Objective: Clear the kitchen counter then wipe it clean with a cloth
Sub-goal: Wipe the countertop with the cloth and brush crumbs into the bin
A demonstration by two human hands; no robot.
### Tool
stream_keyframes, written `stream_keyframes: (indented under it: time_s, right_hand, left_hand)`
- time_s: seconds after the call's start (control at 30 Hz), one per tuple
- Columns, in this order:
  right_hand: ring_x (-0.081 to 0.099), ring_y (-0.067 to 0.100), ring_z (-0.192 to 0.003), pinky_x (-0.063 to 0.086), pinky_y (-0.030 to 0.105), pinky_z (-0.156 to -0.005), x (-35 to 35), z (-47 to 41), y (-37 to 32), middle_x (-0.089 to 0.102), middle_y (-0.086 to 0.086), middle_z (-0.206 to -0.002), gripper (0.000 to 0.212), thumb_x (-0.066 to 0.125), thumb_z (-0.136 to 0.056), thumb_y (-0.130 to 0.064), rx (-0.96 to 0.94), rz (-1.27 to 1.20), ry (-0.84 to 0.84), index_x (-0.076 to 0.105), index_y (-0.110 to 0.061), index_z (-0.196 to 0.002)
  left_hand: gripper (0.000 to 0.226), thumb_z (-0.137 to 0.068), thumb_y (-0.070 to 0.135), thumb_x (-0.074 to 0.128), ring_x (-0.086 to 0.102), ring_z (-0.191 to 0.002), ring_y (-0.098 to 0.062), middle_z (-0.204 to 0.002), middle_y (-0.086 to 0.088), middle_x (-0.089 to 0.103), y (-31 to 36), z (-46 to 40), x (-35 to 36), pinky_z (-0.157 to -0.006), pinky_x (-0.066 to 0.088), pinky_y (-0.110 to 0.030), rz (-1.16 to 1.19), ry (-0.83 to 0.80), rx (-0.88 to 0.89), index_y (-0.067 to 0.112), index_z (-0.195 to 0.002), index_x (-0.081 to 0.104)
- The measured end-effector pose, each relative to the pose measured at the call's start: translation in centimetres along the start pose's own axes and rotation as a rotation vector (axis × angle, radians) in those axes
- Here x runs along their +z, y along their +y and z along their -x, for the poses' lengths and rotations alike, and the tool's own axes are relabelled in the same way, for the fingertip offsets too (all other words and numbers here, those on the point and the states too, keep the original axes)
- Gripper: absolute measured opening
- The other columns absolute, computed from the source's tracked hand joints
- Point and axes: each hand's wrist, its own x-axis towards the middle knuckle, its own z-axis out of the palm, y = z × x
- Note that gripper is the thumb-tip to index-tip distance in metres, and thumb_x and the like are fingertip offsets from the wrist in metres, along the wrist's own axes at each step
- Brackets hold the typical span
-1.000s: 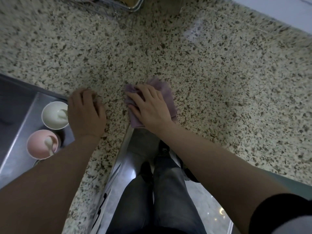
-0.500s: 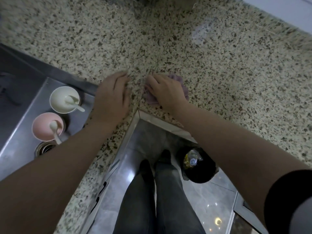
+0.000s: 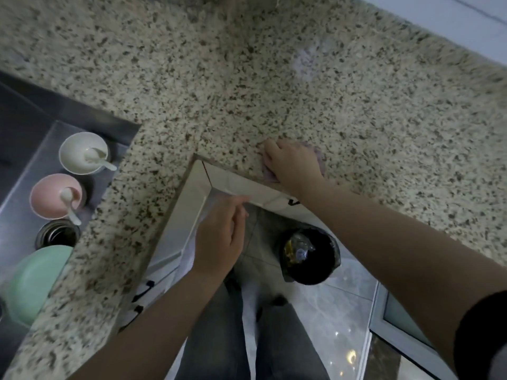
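A speckled granite counter [image 3: 274, 91] wraps round an inner corner. My right hand [image 3: 292, 165] presses a purple cloth [image 3: 320, 163] flat on the counter right at its front edge; the hand covers most of the cloth. My left hand [image 3: 222, 237] hovers off the counter, in the air below the corner edge, fingers straight and together, holding nothing.
A steel sink [image 3: 24, 149] on the left holds a white bowl [image 3: 82, 156] and a pink bowl [image 3: 55, 196], each with a spoon, a green bowl [image 3: 35, 281] and the drain [image 3: 57, 237]. A black bin [image 3: 310, 259] with rubbish stands on the floor below the counter edge.
My left hand has lifted off the counter and dropped below the corner edge. My right hand has slid the cloth rightwards along the counter's front edge.
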Motion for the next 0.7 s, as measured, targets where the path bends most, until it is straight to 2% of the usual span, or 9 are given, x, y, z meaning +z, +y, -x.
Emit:
stream_keyframes:
  time_s: [0.13, 0.23, 0.37, 0.47, 0.53, 0.6, 0.7]
  right_hand:
    - [0.065, 0.031, -0.073, 0.032, 0.031, -0.047, 0.3, 3.7, 1.9, 0.063, 0.012, -0.096, 0.031, 0.045, -0.1, -0.028, 0.06, 0.05, -0.003, 0.055, -0.004, -0.117]
    - [0.065, 0.03, -0.08, 0.032, 0.031, -0.05, 0.5, 6.4, 3.0, 0.062, 0.011, -0.1, 0.031, 0.039, -0.101, -0.03, 0.078, 0.098, -0.045, 0.053, -0.006, -0.114]
    - [0.066, 0.023, -0.055, 0.025, 0.023, -0.045, -0.1, 10.9, 5.0, 0.066, 0.004, -0.069, 0.023, 0.071, -0.084, -0.033, 0.22, 0.13, 0.02, 0.064, -0.011, -0.085]
    - [0.066, 0.028, -0.071, 0.029, 0.03, -0.051, 0.7, 12.9, 6.6, 0.068, 0.009, -0.087, 0.023, 0.055, -0.095, -0.03, 0.207, 0.032, -0.017, 0.059, -0.01, -0.104]
    - [0.063, 0.028, -0.073, 0.025, 0.03, -0.051, 1.4, 14.4, 7.7, 0.067, 0.01, -0.091, 0.022, 0.048, -0.098, -0.028, 0.239, 0.009, -0.01, 0.055, -0.01, -0.108]
    - [0.065, 0.028, -0.075, 0.023, 0.029, -0.051, 1.5, 16.5, 8.8, 0.067, 0.009, -0.094, 0.022, 0.047, -0.099, -0.027, 0.244, 0.055, 0.019, 0.055, -0.009, -0.109]
    - [0.067, 0.029, -0.08, 0.034, 0.033, -0.055, 1.7, 20.0, 10.8, 0.066, 0.011, -0.097, 0.024, 0.045, -0.1, -0.026, 0.242, 0.117, 0.004, 0.054, -0.008, -0.114]
  left_hand:
    - [0.028, -0.105, 0.032, 0.036, 0.055, -0.077, 0.003, -0.093, 0.015, 0.061, 2.7, 2.4, 3.0, -0.066, 0.036, -0.001, 0.027, -0.109, -0.021, 0.027, -0.124, 0.056]
    - [0.029, -0.104, 0.031, 0.038, 0.056, -0.072, 0.0, -0.092, 0.014, 0.062, 4.3, 3.8, 5.3, -0.062, 0.037, -0.007, 0.037, -0.168, -0.052, 0.026, -0.126, 0.056]
    - [0.027, -0.105, 0.024, 0.039, 0.06, -0.077, -0.006, -0.086, 0.012, 0.062, 7.1, 6.0, 8.7, -0.064, 0.048, -0.023, 0.066, -0.171, -0.103, 0.026, -0.127, 0.055]
    - [0.029, -0.104, 0.029, 0.036, 0.06, -0.078, -0.004, -0.085, 0.016, 0.061, 8.5, 7.8, 10.9, -0.062, 0.049, -0.024, 0.078, -0.128, -0.112, 0.031, -0.127, 0.054]
    - [0.03, -0.103, 0.033, 0.035, 0.061, -0.079, -0.002, -0.086, 0.017, 0.062, 9.4, 9.4, 12.4, -0.063, 0.048, -0.024, 0.101, -0.095, -0.158, 0.035, -0.127, 0.053]
    - [0.028, -0.104, 0.032, 0.036, 0.063, -0.081, -0.005, -0.087, 0.015, 0.063, 10.4, 11.4, 13.9, -0.068, 0.054, -0.031, 0.13, -0.058, -0.239, 0.037, -0.127, 0.052]
    - [0.028, -0.104, 0.032, 0.036, 0.064, -0.079, -0.007, -0.085, 0.014, 0.064, 11.9, 14.0, 15.7, -0.069, 0.057, -0.038, 0.153, -0.056, -0.288, 0.035, -0.127, 0.051]
